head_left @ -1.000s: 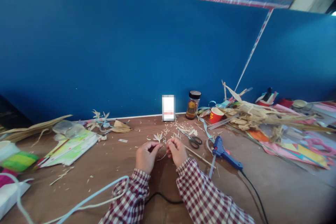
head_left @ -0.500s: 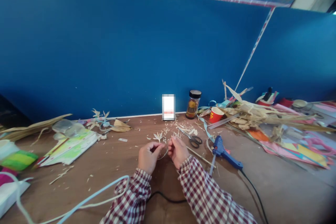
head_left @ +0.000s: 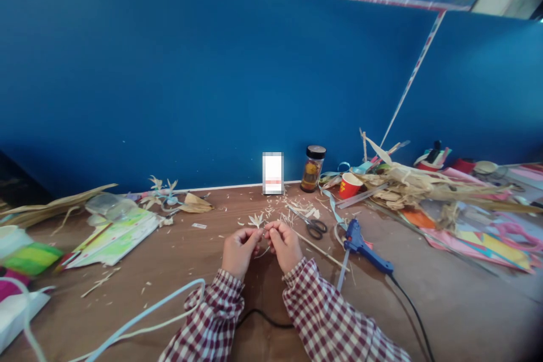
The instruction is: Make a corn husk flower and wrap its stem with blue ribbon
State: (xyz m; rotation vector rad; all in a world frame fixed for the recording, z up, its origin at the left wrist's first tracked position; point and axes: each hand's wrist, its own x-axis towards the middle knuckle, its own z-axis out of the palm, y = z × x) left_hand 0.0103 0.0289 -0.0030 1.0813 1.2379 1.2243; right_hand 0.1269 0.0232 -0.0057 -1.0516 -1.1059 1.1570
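The small pale craft flower (head_left: 255, 220) sat just past the fingertips of the left hand (head_left: 240, 251), nearer to it than to the right hand (head_left: 287, 244). Its petals fanned away from the person. Both hands were curled narrow; I could not tell if they held anything.

Left hand (head_left: 238, 253), right hand (head_left: 285, 246) near pale petals (head_left: 256, 220).

Flower (head_left: 256, 221) cream; sleeves (head_left: 335, 314) maroon-white checked; glue gun (head_left: 368, 253) blue.
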